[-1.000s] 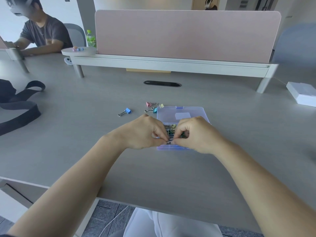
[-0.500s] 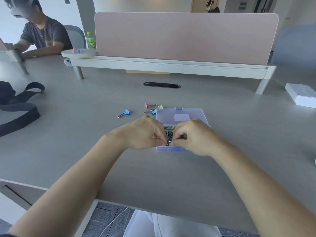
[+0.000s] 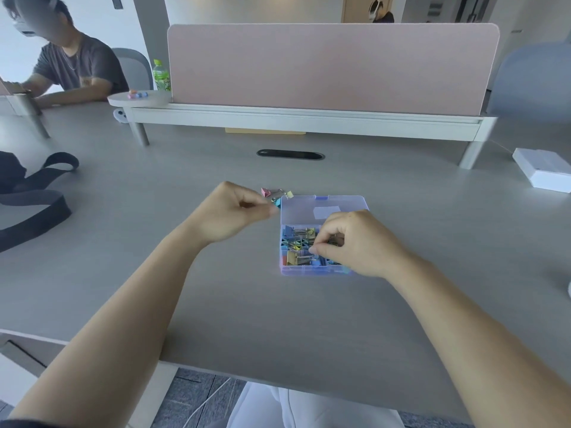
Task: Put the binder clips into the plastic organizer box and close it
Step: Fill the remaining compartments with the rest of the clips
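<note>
The clear purple organizer box (image 3: 310, 271) lies open on the grey desk, its lid (image 3: 309, 208) folded back flat. Several coloured binder clips (image 3: 298, 259) fill its compartments. My right hand (image 3: 355, 245) is over the right half of the box, its fingertips pinching a binder clip (image 3: 336, 241) inside. Left of the lid, my left hand (image 3: 230, 213) hovers with curled fingers, and nothing shows in its grip. Just beyond its fingertips lie loose clips: a pink one (image 3: 265, 191), a teal one (image 3: 277, 201) and a yellow one (image 3: 289, 194).
A pink divider on a white shelf (image 3: 309, 118) crosses the back of the desk, with a cable slot (image 3: 290, 155) before it. A black bag strap (image 3: 34, 205) lies at left, a white box (image 3: 543, 173) at right. A person sits at far left beside a green bottle (image 3: 161, 76).
My left hand left the box and moved up and left toward the loose clips, now covering the spot where the blue clip lay. The right hand stays in the box.
</note>
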### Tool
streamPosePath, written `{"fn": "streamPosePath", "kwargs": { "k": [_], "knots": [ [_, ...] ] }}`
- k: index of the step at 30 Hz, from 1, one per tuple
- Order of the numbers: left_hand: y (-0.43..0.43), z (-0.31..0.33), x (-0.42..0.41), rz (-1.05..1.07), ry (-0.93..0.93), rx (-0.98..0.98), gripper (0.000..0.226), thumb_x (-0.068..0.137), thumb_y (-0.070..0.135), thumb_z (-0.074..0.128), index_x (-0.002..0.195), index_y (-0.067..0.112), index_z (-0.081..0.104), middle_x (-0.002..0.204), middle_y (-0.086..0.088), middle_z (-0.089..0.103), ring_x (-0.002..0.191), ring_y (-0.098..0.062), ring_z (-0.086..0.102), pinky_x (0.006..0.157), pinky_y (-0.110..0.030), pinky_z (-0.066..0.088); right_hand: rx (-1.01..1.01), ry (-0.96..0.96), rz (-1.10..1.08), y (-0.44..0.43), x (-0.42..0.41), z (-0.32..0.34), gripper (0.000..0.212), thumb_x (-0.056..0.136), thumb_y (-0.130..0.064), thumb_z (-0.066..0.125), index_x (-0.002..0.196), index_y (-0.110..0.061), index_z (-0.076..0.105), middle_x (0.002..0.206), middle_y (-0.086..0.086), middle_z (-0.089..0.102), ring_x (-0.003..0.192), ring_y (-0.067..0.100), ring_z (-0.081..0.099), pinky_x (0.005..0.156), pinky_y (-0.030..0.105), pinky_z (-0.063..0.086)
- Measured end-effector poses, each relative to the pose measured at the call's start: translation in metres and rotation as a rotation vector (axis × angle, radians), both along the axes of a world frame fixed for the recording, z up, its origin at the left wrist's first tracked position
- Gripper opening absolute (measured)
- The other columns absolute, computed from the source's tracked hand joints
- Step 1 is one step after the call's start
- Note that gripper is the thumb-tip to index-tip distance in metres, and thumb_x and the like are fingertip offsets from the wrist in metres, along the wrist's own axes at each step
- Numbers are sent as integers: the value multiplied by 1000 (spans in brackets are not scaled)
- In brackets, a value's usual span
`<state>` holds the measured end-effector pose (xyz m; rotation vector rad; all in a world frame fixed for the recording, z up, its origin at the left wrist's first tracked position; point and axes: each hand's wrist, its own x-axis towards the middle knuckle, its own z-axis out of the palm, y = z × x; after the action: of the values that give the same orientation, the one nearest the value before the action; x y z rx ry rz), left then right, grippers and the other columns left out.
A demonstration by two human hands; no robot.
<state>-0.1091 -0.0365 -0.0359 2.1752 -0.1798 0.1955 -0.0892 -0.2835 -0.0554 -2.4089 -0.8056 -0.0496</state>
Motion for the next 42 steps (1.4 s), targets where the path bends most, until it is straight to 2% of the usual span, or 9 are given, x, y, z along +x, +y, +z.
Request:
{"fn": "streamPosePath", "kwargs": {
  "k": [4,8,12,18,23,26,30,34,42],
  "knots": [
    [25,0,36,249,-30,288,15,84,28,68,98,28,72,104,8,71,93,-9,61,81,-21,43,79,-40,-51,-3,4,1,15,86,-38,68,77,-28,71,75,-16,59,66,-3,51,58,17,35],
    [29,-6,61,390,123,542,44,85,23,59,128,21,55,126,-5,56,122,-28,42,90,-31,39,71,-92,-113,-6,13,-7,22,93,-41,56,93,-26,72,94,-14,57,86,3,53,75,27,43],
    [13,-16,64,464,318,575,14,84,11,48,98,10,49,94,-11,53,105,-32,41,73,-31,35,-22,-147,-219,-15,23,-13,24,97,-38,50,98,-27,71,107,-8,58,107,18,49,91,36,36],
    [17,-35,63,496,198,638,24,82,-1,40,94,1,62,103,-22,57,79,-39,54,65,-37,47,56,-75,-454,-24,37,-19,25,96,-38,48,94,-27,71,118,0,55,109,20,46,88,35,37],
    [18,-35,63,460,-152,452,29,90,4,51,113,11,68,113,-15,65,102,-36,59,79,-33,48,435,191,-535,-22,31,-14,22,93,-29,50,90,-28,72,80,-7,60,65,12,54,55,23,36],
    [-5,-27,56,373,-330,270,21,91,8,56,105,11,71,104,-6,68,83,-20,60,72,-20,42,529,257,-575,-19,25,-12,18,91,-30,54,90,-25,71,67,-9,56,62,16,52,55,25,37],
    [-40,-21,47,185,-117,-169,15,95,13,54,106,13,65,99,-8,70,74,-12,69,69,-11,50,622,226,-507,-16,16,-1,17,90,-42,58,90,-28,68,75,-18,61,75,13,59,62,25,40],
    [-63,-12,30,-64,4,-485,12,93,3,56,103,1,63,93,-12,68,81,-18,70,89,-34,55,521,79,-362,-11,7,8,10,88,-40,65,93,-32,65,92,-12,67,78,6,60,68,25,47],
    [-81,-11,16,-218,-37,-372,13,81,-1,71,89,8,69,96,-20,71,92,-39,66,87,-46,53,530,240,-231,-22,8,10,7,82,-22,76,83,-27,70,77,-6,73,63,10,63,61,27,50]
  ]
}}
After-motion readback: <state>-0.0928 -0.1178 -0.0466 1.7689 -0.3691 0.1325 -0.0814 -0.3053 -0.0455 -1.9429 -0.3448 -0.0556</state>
